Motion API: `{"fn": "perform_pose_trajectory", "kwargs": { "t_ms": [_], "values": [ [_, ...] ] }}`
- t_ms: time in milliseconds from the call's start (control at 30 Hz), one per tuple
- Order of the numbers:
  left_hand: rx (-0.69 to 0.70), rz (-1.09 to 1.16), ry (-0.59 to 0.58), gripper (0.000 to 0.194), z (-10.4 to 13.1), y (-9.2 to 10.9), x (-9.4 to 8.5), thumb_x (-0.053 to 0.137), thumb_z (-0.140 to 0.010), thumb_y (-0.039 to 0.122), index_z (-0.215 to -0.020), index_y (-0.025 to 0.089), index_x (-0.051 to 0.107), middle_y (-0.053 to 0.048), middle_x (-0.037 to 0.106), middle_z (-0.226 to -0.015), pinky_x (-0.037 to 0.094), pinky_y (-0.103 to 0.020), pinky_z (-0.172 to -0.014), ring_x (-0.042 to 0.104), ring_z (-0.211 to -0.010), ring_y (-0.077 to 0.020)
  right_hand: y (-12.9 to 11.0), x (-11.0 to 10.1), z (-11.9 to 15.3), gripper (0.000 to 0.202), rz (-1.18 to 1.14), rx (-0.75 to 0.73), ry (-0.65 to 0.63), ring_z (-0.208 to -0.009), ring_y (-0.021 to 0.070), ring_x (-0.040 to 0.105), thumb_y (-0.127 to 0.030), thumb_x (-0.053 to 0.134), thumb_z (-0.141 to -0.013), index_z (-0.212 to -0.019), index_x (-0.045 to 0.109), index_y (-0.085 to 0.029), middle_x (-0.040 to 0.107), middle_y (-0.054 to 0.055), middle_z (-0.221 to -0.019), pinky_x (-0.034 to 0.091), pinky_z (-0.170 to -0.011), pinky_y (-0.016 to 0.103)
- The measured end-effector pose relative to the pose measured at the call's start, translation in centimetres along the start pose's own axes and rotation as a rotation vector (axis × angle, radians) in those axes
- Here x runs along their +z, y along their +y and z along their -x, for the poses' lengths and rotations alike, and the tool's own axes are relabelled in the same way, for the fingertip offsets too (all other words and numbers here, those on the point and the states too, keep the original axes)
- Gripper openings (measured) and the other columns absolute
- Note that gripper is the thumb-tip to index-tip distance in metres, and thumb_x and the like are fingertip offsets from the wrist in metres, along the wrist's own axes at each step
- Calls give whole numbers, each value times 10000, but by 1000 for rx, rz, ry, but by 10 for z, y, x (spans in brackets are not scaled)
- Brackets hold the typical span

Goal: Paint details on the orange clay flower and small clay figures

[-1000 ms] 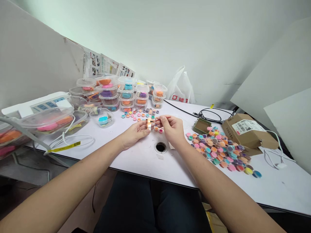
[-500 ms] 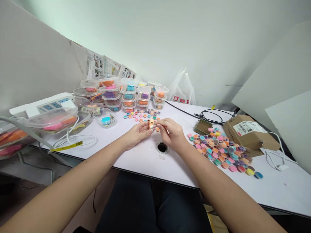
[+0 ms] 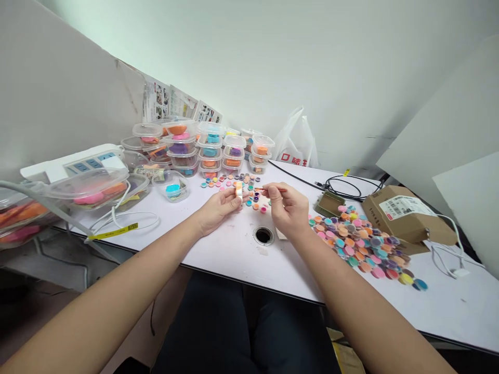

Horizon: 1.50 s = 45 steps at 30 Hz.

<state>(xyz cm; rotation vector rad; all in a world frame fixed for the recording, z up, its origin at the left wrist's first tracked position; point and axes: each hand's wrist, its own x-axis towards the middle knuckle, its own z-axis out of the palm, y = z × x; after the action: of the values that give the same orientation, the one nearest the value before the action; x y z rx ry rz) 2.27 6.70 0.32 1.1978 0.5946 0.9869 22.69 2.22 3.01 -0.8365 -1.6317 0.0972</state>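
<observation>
Small orange-and-white figure [image 3: 239, 191] held above bench [image 3: 218, 254] by left hand [image 3: 217, 211], grip closed on it between thumb and fingers. Thin red stick [image 3: 282, 190] pinched in right hand [image 3: 289, 209], grip closed; tip pointed toward figure, gap left between. Small coloured pots [image 3: 228, 184] scattered beyond hands; larger pot heap [image 3: 358, 240] piled beside right forearm. Round hole [image 3: 263, 236] set in bench nearer body.
</observation>
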Motion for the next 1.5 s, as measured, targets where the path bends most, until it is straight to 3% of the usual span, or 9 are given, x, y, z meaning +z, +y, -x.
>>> {"fn": "perform_pose_trajectory", "kwargs": {
  "t_ms": [133,333,467,633,833,967,1100,1200,1500],
  "values": [
    [106,110,196,310,1,13,-7,804,-840,402,-1075,217,723,-104,624,-1460,520,-329,-1013,566,-1367,-242,4,-4,1,383,-44,206,-4,-773,183,719,-471,471,-1034,-923,714,-197,758,63,-855,575,-722,329],
    [210,111,301,256,-2,21,-12,776,-870,377,-1065,222,717,-101,650,-1419,550,-340,-994,592,-1332,-232,8,-13,-8,540,54,317,-142,-700,175,677,-580,438,-1016,-757,700,-185,716,49,-716,524,-692,311],
    [216,15,290,287,-5,22,-21,775,-866,405,-1094,236,732,-93,656,-1411,540,-350,-1028,599,-1325,-236,12,-20,-12,506,143,290,-192,-692,174,667,-566,488,-999,-789,737,-179,719,47,-712,501,-672,303],
    [71,-42,263,295,-11,30,-37,841,-780,380,-993,195,752,-116,726,-1275,559,-388,-1013,689,-1159,-244,25,-18,-10,422,126,288,-282,-733,177,700,-515,485,-1016,-992,751,-188,761,54,-813,515,-657,291],
    [129,-64,246,259,-47,48,-37,804,-805,427,-904,198,735,-113,730,-1211,617,-359,-852,678,-1138,-247,41,3,-18,379,207,339,-349,-779,188,722,-458,460,-1037,-963,718,-191,785,70,-885,536,-683,293],
    [207,-96,268,376,-61,46,-32,772,-823,524,-1009,205,701,-96,712,-1230,613,-377,-877,655,-1199,-261,41,10,-30,333,300,279,-363,-786,191,729,-422,462,-1041,-943,690,-200,779,62,-874,537,-709,301],
    [192,-276,221,433,-51,39,-37,769,-838,490,-1136,193,670,-100,715,-1218,592,-410,-939,676,-1162,-269,41,7,-40,258,334,196,-389,-753,187,723,-348,433,-1051,-1076,659,-226,760,45,-846,546,-715,315],
    [141,-331,190,399,-45,38,-43,746,-866,442,-1150,179,648,-105,720,-1211,594,-398,-918,698,-1106,-260,47,9,-49,241,401,175,-499,-731,197,698,-249,409,-1035,-1153,619,-242,744,47,-843,531,-694,334],
    [177,-305,300,333,-53,39,-54,726,-887,430,-1089,176,651,-96,728,-1119,601,-381,-843,705,-1004,-232,62,30,-71,121,586,120,-884,-771,228,638,-178,547,-935,-949,662,-211,708,87,-868,470,-681,341]
  ]
}}
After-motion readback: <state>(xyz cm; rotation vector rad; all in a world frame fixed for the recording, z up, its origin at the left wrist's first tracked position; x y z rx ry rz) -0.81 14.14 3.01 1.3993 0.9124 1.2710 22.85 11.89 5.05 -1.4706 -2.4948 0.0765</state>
